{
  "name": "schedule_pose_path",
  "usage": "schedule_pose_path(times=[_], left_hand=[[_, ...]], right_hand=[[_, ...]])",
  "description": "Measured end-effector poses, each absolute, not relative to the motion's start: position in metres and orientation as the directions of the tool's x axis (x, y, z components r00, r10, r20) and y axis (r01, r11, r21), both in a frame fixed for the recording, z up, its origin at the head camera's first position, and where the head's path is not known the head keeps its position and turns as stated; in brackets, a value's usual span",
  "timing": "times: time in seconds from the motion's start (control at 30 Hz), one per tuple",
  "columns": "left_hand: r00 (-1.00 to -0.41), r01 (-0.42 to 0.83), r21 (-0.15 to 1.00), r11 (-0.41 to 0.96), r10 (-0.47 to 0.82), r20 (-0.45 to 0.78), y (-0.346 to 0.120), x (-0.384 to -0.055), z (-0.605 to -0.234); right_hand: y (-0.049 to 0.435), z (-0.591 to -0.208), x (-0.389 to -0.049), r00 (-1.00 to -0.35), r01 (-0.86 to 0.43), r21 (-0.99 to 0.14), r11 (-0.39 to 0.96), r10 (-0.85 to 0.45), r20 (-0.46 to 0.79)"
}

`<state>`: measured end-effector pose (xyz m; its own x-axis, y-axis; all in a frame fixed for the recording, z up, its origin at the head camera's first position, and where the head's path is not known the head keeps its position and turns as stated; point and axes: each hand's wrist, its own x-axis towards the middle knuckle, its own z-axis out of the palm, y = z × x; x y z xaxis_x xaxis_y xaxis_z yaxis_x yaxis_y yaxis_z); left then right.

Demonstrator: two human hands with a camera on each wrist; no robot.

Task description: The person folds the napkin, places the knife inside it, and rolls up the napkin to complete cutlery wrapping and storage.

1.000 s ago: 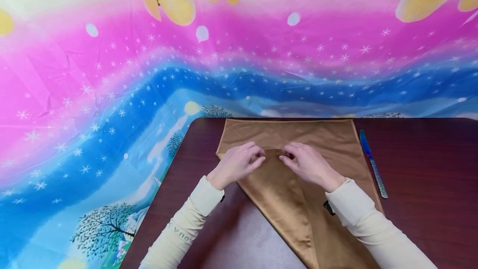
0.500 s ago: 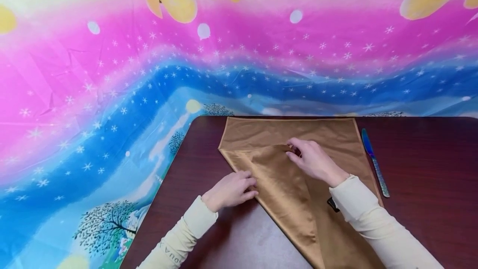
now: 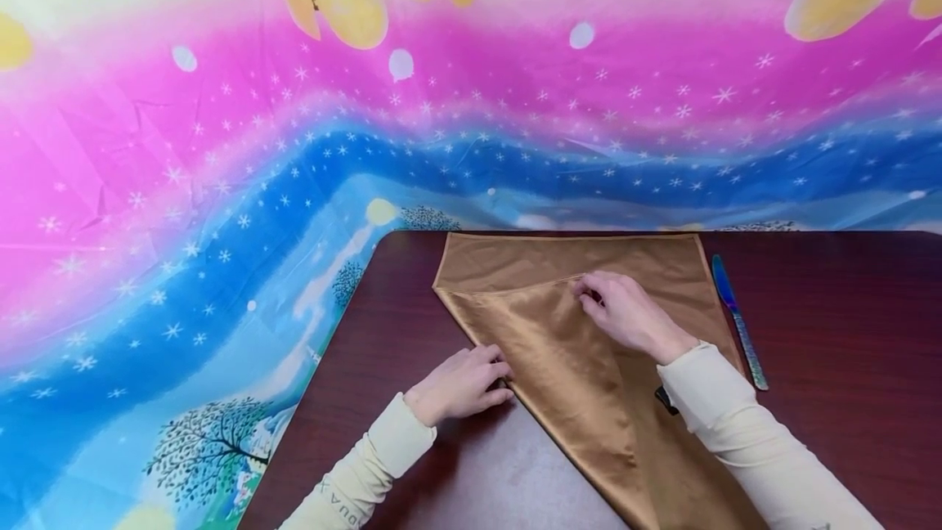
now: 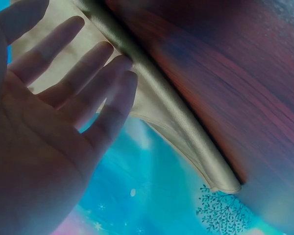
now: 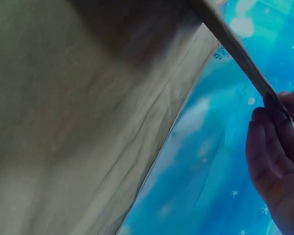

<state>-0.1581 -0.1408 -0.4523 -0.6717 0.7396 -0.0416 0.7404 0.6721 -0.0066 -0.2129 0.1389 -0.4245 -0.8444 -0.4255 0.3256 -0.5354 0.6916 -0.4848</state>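
Observation:
A golden-brown satin napkin [image 3: 559, 366] lies on the dark red table, with its left part folded over diagonally into a shiny flap. My right hand [image 3: 634, 316] pinches the upper edge of that flap. In the right wrist view, the lifted edge [image 5: 240, 55] runs between the thumb and fingers of this hand [image 5: 281, 161]. My left hand [image 3: 464, 383] touches the slanted fold at the lower left with its fingertips. From the left wrist view, the fingers of the left hand [image 4: 44, 127] are spread and relaxed beside the rounded fold [image 4: 179, 112].
A table knife [image 3: 738, 321] with an iridescent blade lies just right of the napkin. The dark red tabletop [image 3: 854, 325] ends at its back edge against a colourful printed curtain [image 3: 471, 96].
My left hand has left the flap's upper edge and moved down to the slanted fold. My right hand has shifted slightly right, drawing the flap's edge with it.

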Motion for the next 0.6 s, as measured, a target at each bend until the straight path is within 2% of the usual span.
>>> schedule_pose_path(times=[0.6], left_hand=[[-0.676,0.737,-0.023,0.676,0.735,-0.049,-0.127,-0.158,-0.454]], right_hand=[[0.161,-0.42,-0.215,-0.856,-0.504,-0.36,0.785,-0.399,0.329]])
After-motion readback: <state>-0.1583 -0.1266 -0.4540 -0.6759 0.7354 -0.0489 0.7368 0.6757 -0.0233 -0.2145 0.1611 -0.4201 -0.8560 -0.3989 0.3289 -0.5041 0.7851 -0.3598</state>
